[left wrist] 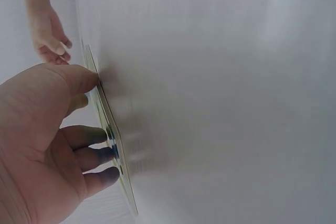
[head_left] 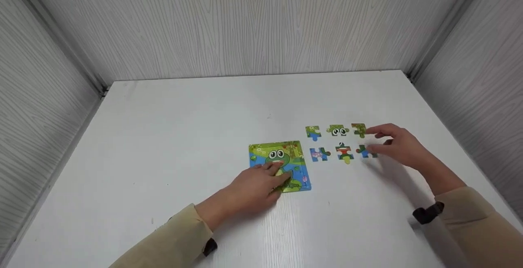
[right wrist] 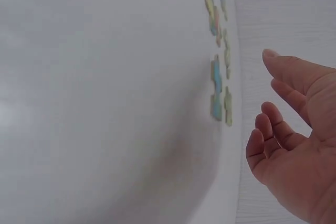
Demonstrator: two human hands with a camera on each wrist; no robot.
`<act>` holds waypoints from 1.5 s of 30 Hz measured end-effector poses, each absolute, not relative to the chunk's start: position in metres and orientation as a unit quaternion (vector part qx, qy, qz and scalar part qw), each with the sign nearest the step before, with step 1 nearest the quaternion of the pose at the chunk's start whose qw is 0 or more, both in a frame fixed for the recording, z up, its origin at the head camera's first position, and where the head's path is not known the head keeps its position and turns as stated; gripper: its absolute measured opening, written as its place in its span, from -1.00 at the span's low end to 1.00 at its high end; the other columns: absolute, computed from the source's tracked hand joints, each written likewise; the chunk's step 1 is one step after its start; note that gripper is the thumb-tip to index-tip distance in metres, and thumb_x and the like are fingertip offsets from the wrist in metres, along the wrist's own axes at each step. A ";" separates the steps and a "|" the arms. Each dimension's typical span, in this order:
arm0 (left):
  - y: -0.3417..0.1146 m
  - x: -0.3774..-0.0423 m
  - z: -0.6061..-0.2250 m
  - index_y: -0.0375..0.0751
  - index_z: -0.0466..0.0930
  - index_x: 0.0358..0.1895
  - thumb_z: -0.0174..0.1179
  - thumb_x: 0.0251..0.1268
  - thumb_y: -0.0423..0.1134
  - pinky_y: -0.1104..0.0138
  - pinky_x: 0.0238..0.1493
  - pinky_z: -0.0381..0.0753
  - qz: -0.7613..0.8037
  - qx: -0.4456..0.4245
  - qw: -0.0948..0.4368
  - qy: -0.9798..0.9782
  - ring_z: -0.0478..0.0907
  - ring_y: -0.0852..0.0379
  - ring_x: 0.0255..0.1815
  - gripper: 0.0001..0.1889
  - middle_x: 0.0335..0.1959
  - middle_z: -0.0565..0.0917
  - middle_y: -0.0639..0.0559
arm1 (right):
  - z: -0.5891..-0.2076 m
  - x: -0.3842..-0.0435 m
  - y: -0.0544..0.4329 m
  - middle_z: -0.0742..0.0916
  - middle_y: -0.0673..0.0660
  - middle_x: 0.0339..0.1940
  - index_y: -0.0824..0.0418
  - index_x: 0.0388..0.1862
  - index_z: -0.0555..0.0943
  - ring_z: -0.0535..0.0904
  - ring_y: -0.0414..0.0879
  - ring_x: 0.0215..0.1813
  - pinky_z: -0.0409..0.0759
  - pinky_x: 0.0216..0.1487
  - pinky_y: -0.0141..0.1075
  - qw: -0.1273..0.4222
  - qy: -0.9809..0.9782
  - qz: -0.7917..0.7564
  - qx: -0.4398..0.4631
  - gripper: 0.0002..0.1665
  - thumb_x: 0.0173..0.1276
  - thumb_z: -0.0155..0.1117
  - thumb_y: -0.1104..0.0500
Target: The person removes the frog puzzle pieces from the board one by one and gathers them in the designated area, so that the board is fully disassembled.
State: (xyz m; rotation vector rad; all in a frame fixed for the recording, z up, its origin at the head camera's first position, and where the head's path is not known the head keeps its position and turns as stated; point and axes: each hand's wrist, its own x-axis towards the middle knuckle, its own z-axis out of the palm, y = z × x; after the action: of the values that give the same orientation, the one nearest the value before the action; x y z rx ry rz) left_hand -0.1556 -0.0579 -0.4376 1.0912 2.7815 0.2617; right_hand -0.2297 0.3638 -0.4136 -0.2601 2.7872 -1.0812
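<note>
A square frog jigsaw board (head_left: 303, 172) lies on the white table. My left hand (head_left: 255, 186) rests on its lower left part, covering some of the frog. In the left wrist view, the fingertips (left wrist: 109, 176) touch the board's face and the thumb is at its near edge. Loose puzzle pieces stand in two rows of three right of the board, among them an eyes piece (head_left: 338, 130), a red-mouth piece (head_left: 344, 152) and a pink-flower piece (head_left: 318, 154). Just above the rightmost pair, a green piece (head_left: 358, 128) and a blue piece (head_left: 363, 152), hovers my right hand (head_left: 404, 145), fingers spread, holding nothing.
The white tabletop (head_left: 163, 137) ends at a pale wood-grain back wall (head_left: 245, 27). Matching side walls stand left (head_left: 36, 88) and right (head_left: 478, 51). Dark straps (head_left: 428, 213) show at both sleeve cuffs.
</note>
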 end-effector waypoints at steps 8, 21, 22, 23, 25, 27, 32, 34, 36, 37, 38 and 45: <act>-0.082 -0.162 -0.430 0.07 0.32 0.66 0.11 0.63 -0.03 -0.06 0.56 0.32 0.094 0.347 0.076 0.930 0.30 -0.22 0.61 -0.38 0.60 0.38 -0.17 | -0.396 -0.231 0.315 0.63 0.11 0.33 0.14 0.35 0.66 0.51 0.15 0.29 0.55 0.22 -0.06 0.051 0.925 -0.340 -0.160 -0.40 0.36 0.59 0.09; -0.115 -0.172 -0.434 0.06 0.36 0.64 0.19 0.54 0.11 -0.11 0.50 0.40 0.101 0.276 0.119 0.949 0.25 -0.17 0.65 -0.32 0.63 0.35 -0.12 | -0.398 -0.226 0.226 0.71 0.12 0.21 0.10 0.31 0.70 0.57 0.19 0.25 0.62 0.19 0.12 0.080 0.892 -0.348 -0.279 -0.46 0.36 0.59 0.12; -0.115 -0.172 -0.435 0.04 0.36 0.64 0.18 0.53 0.12 -0.11 0.50 0.40 0.101 0.273 0.123 0.949 0.24 -0.16 0.65 -0.31 0.63 0.35 -0.11 | -0.400 -0.225 0.220 0.71 0.15 0.21 0.12 0.31 0.70 0.58 0.19 0.24 0.62 0.18 0.12 0.086 0.887 -0.349 -0.289 -0.46 0.36 0.58 0.13; -0.115 -0.172 -0.435 0.02 0.37 0.64 0.18 0.52 0.13 -0.11 0.50 0.40 0.101 0.272 0.127 0.949 0.24 -0.16 0.65 -0.31 0.63 0.35 -0.11 | -0.401 -0.224 0.213 0.71 0.16 0.20 0.14 0.31 0.70 0.58 0.18 0.23 0.62 0.18 0.12 0.092 0.884 -0.348 -0.299 -0.45 0.36 0.57 0.14; -0.115 -0.173 -0.436 -0.01 0.38 0.63 0.16 0.52 0.15 -0.10 0.51 0.40 0.098 0.269 0.133 0.949 0.25 -0.15 0.65 -0.30 0.64 0.35 -0.10 | -0.404 -0.221 0.199 0.72 0.16 0.21 0.17 0.32 0.70 0.60 0.17 0.21 0.63 0.19 0.11 0.107 0.878 -0.346 -0.314 -0.44 0.36 0.57 0.15; -0.115 -0.173 -0.437 -0.04 0.39 0.62 0.15 0.52 0.17 -0.10 0.51 0.40 0.095 0.269 0.140 0.948 0.24 -0.14 0.65 -0.29 0.64 0.34 -0.10 | -0.409 -0.219 0.187 0.72 0.14 0.23 0.19 0.32 0.70 0.61 0.14 0.21 0.64 0.19 0.10 0.119 0.872 -0.340 -0.332 -0.44 0.36 0.57 0.15; -0.117 -0.173 -0.437 -0.05 0.35 0.64 0.13 0.55 0.21 -0.07 0.52 0.38 0.083 0.271 0.151 0.947 0.21 -0.12 0.67 -0.27 0.66 0.30 -0.09 | -0.420 -0.215 0.160 0.73 0.07 0.19 0.16 0.30 0.70 0.64 0.05 0.20 0.65 0.21 0.03 0.149 0.861 -0.329 -0.359 -0.46 0.36 0.58 0.16; -0.118 -0.172 -0.437 -0.05 0.34 0.64 0.12 0.55 0.22 -0.06 0.53 0.37 0.080 0.274 0.152 0.946 0.20 -0.11 0.68 -0.27 0.66 0.29 -0.07 | -0.424 -0.215 0.153 0.74 0.07 0.16 0.15 0.30 0.71 0.65 0.01 0.19 0.65 0.23 -0.01 0.161 0.858 -0.328 -0.361 -0.46 0.36 0.58 0.16; -0.119 -0.172 -0.438 -0.05 0.32 0.65 0.11 0.57 0.23 -0.06 0.54 0.36 0.077 0.277 0.152 0.946 0.19 -0.10 0.68 -0.26 0.67 0.28 -0.07 | -0.429 -0.216 0.148 0.75 0.05 0.14 0.14 0.30 0.71 0.64 -0.02 0.18 0.64 0.25 -0.05 0.166 0.857 -0.325 -0.364 -0.47 0.36 0.58 0.14; -0.119 -0.172 -0.438 -0.04 0.31 0.65 0.10 0.57 0.24 -0.06 0.54 0.35 0.075 0.279 0.152 0.945 0.18 -0.10 0.68 -0.26 0.67 0.27 -0.07 | -0.432 -0.217 0.146 0.75 0.03 0.14 0.14 0.29 0.71 0.63 -0.03 0.17 0.63 0.26 -0.06 0.169 0.857 -0.323 -0.364 -0.48 0.37 0.58 0.14; -0.118 -0.172 -0.437 -0.04 0.30 0.66 0.09 0.57 0.24 -0.06 0.54 0.35 0.075 0.280 0.153 0.945 0.17 -0.10 0.69 -0.26 0.67 0.26 -0.07 | -0.435 -0.218 0.145 0.74 0.02 0.14 0.13 0.29 0.72 0.62 -0.05 0.17 0.63 0.27 -0.08 0.173 0.857 -0.324 -0.363 -0.48 0.37 0.58 0.14; -0.118 -0.171 -0.435 -0.04 0.26 0.67 0.07 0.58 0.24 -0.06 0.56 0.32 0.067 0.281 0.161 0.944 0.12 -0.09 0.70 -0.25 0.69 0.22 -0.07 | -0.450 -0.224 0.144 0.68 -0.09 0.16 -0.03 0.32 0.71 0.54 -0.11 0.18 0.56 0.31 -0.11 0.204 0.847 -0.346 -0.347 -0.49 0.40 0.56 0.12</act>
State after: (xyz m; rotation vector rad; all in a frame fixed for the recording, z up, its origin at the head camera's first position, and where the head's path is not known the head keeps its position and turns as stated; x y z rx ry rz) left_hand -0.1710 -0.1185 -0.4352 0.8034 2.6936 0.1901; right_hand -0.2241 0.1444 -0.4500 -0.9690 2.3626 -0.9656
